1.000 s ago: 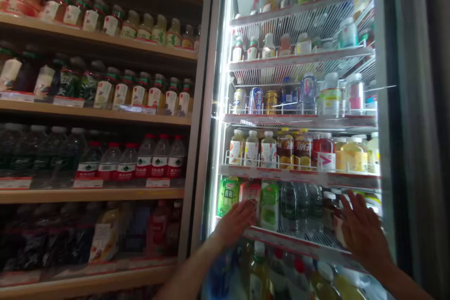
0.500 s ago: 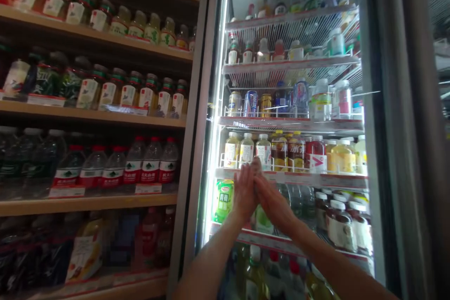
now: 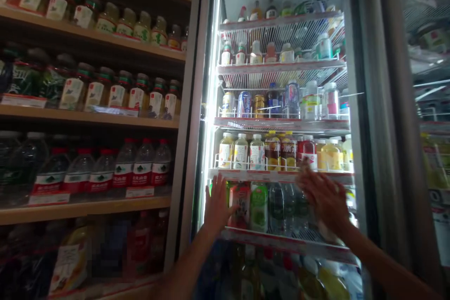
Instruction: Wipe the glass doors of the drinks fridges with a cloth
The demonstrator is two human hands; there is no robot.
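Note:
My left hand (image 3: pixel 217 208) is raised in front of the lower left part of a lit drinks fridge (image 3: pixel 281 176), its fingers stretched up and apart, holding nothing. Behind it are a red-labelled drink (image 3: pixel 240 206) and a green-labelled bottle (image 3: pixel 259 207). My right hand (image 3: pixel 325 199) is raised at the fridge's lower right, fingers extended and blurred by motion; I see nothing held in it. Its fingertips overlap the shelf edge below a dark red bottle (image 3: pixel 307 152). Whether either hand touches anything, I cannot tell.
Wooden shelves (image 3: pixel 87 117) on the left carry jars and red-capped water bottles (image 3: pixel 123 164). The fridge's metal frame (image 3: pixel 191 117) stands between. Another glass-fronted cooler (image 3: pixel 431 150) is at the far right. Fridge shelves hold several rows of bottles and cans.
My hands were together in front of the fridge. Now they are apart, the left moved left and the right moved right. The view has shifted slightly to the right.

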